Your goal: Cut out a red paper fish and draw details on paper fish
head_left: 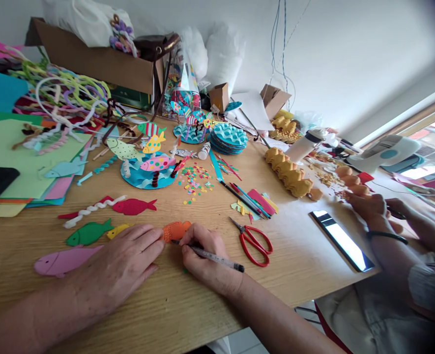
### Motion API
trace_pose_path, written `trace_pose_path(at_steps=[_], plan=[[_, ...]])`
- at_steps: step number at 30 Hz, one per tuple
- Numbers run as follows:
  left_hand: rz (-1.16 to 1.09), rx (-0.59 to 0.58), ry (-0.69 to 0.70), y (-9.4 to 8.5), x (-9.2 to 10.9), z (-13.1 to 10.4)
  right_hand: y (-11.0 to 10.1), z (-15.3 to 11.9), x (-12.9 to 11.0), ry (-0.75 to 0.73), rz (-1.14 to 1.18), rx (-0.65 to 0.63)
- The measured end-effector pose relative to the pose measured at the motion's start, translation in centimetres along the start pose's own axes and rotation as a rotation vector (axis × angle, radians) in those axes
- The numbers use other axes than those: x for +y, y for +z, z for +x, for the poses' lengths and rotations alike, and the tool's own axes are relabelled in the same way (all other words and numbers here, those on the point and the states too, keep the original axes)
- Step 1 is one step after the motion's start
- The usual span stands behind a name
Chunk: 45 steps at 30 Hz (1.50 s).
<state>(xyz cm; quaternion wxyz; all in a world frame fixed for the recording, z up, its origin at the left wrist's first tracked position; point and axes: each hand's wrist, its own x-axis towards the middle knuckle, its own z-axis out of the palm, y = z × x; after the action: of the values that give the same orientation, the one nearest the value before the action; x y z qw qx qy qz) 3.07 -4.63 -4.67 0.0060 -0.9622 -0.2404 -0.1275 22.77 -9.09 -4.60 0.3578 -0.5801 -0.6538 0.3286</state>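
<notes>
My right hand (pixel 210 255) is closed round a pen (pixel 220 260), its tip at an orange paper fish (pixel 176 230) that bears drawn scale marks. Flat on the table, my left hand (pixel 125 260) has its fingers stretched out, their tips at the fish's left edge. Beyond the left hand lie a yellow fish (pixel 118 230), a green fish (pixel 89 232), a red fish (pixel 134 206) and a pink fish (pixel 64 260). Red-handled scissors (pixel 254 243) rest to the right of my right hand.
Blue paper discs (pixel 229 138), a decorated fish stand (pixel 147 179), confetti (pixel 195 179) and pencils (pixel 247 200) lie further back. Coloured sheets (pixel 14 157) are at left. At right are a phone (pixel 342 241), egg cartons (pixel 288 172) and another person's hands (pixel 372 209).
</notes>
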Motion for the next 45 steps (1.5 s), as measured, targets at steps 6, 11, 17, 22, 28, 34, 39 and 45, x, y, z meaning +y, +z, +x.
trace_pose_path(at_steps=[6, 11, 17, 22, 28, 34, 39, 45], plan=[[0.001, 0.021, 0.013, 0.3, -0.1, 0.0, 0.1, 0.1, 0.2, 0.005, 0.006, 0.027], [0.037, 0.053, 0.035, 0.3, -0.1, -0.1, 0.1, 0.1, 0.2, -0.006, -0.013, 0.027], [0.047, 0.052, 0.035, 0.6, -0.3, -0.1, 0.1, 0.1, 0.1, -0.009, -0.028, 0.024], [0.057, 0.092, 0.044, 1.0, -0.3, -0.4, 0.0, 0.1, -0.1, 0.015, -0.065, 0.03], [0.051, 0.093, 0.039, 1.3, -0.4, -0.5, -0.1, 0.1, 0.0, 0.014, -0.052, 0.025], [0.039, 0.085, 0.025, 1.3, -0.4, -0.5, 0.0, 0.1, 0.3, -0.024, -0.028, 0.029], [0.033, 0.065, 0.036, 1.3, -0.5, -0.6, -0.2, 0.0, 0.2, 0.012, 0.014, 0.061], [0.009, 0.001, -0.001, 0.8, -0.4, -0.5, -0.5, 0.2, -0.3, 0.072, 0.008, 0.051]])
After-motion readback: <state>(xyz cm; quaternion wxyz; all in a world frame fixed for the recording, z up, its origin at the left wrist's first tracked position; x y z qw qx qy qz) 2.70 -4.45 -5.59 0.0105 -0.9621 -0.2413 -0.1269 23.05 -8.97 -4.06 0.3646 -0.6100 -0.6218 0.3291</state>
